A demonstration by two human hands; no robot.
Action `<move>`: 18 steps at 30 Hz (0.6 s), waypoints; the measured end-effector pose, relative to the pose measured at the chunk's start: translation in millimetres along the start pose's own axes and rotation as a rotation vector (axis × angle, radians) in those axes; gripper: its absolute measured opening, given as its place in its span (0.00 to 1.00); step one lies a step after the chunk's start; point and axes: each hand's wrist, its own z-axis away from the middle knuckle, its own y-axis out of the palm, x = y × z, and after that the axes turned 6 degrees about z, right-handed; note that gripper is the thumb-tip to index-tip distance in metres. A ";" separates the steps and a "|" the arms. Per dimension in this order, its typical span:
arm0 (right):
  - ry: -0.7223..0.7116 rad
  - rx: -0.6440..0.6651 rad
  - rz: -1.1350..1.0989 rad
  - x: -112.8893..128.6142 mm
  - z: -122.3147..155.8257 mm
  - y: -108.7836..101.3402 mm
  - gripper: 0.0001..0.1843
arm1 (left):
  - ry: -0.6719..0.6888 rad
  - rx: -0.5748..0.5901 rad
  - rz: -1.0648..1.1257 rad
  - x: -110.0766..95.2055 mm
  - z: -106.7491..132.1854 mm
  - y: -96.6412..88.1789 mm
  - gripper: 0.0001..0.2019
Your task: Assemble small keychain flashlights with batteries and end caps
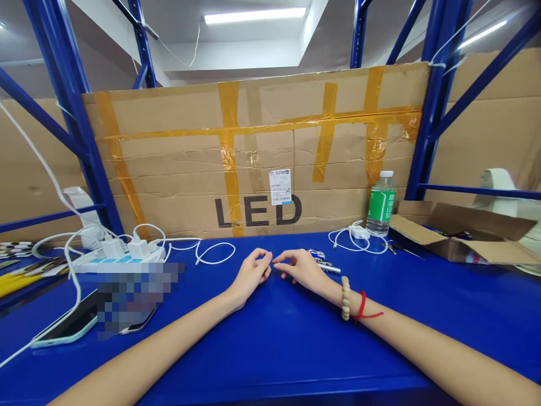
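Note:
My left hand [252,276] is over the blue tabletop [270,344], its fingers curled and the thumb pressed against the index finger. Facing it from the right is my right hand [303,269], with thumb and fingertips drawn into a pinch. The fingertips of both hands almost meet. Anything held between them is too small or hidden to make out. Just behind my right hand lie a small blue-and-silver object [316,255] and a short silver metal cylinder [331,269], partly covered by the hand.
A power strip [122,262] with white chargers and cables sits left, near a phone [70,321]. At the back right stand a water bottle [381,204], a coiled white cable [359,232] and an open cardboard box [460,239]. A large cardboard panel [186,186] closes the back.

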 end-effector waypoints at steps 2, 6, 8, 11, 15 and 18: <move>-0.029 -0.058 -0.027 3.8 1.4 -1.3 0.11 | 0.008 -0.003 -0.017 1.0 -0.2 0.1 0.16; -0.018 -0.111 -0.036 9.6 1.3 -4.6 0.12 | 0.030 -0.038 -0.046 2.0 -0.4 0.4 0.15; 0.008 -0.114 -0.070 8.7 -0.7 -5.3 0.14 | 0.038 -0.050 -0.060 1.7 -0.4 0.5 0.13; 0.022 -0.156 -0.155 5.6 -4.5 -5.3 0.16 | 0.061 -0.042 -0.091 0.5 -0.4 0.3 0.13; -0.013 -0.210 -0.234 6.3 -6.1 -6.5 0.17 | 0.090 0.002 -0.173 -2.0 0.1 0.6 0.14; -0.010 -0.185 -0.237 8.5 -5.4 -9.2 0.16 | 0.123 0.010 -0.229 -3.9 1.2 1.4 0.13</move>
